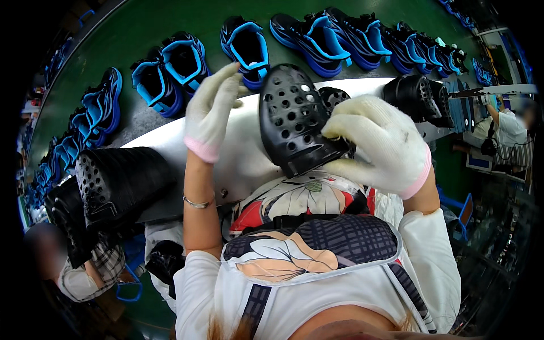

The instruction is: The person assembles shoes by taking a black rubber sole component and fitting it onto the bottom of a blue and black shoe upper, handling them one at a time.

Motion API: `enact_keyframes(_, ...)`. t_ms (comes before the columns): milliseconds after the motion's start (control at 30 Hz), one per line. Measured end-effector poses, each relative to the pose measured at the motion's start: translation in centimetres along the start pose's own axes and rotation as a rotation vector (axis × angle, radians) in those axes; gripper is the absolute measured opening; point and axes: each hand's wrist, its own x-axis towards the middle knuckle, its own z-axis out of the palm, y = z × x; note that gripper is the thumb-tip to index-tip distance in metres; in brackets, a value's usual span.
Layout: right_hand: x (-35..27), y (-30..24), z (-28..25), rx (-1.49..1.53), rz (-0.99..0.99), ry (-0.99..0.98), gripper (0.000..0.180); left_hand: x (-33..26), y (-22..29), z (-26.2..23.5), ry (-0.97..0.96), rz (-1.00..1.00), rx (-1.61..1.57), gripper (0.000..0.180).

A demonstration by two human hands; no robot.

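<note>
A black perforated clog upper (292, 116) stands tilted in front of my chest, its holed top facing me. My right hand (377, 141), in a white knit glove with a pink cuff, grips it at its lower right edge. Just left of the clog my left hand (211, 110), gloved the same way, is raised with fingers spread and holds nothing. A thin bracelet sits on my left wrist.
A white bench (238, 153) runs across, with stacks of black clog uppers at left (116, 181) and right (416, 93). Beyond it a green conveyor (170, 22) carries a row of black-and-blue shoes (314, 37). Other workers sit at far right (507, 130) and lower left (73, 272).
</note>
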Motion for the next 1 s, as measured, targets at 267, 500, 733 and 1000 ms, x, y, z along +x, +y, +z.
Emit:
enact_keyframes(267, 3.0, 0.9, 3.0, 0.154, -0.086, 0.070, 0.040, -0.3, 1.3, 1.8, -0.268, -0.224, -0.994, 0.066)
enact_keyframes(500, 5.0, 1.2, 5.4, 0.038, 0.367, -0.145, 0.053, 1.1, 0.5, 1.9, 0.103, -0.081, -0.906, 0.029)
enact_keyframes(733, 7.4, 3.3, 6.3, -0.038, 0.332, -0.101, 0.037, 4.7, -0.4, 1.6, 0.163, -0.113, -0.741, 0.027)
enact_keyframes(1000, 11.5, 10.4, 5.8, -0.191, 0.517, -0.464, 0.056, 4.8, -5.5, 0.3, 0.019, 0.142, 0.349, 0.035)
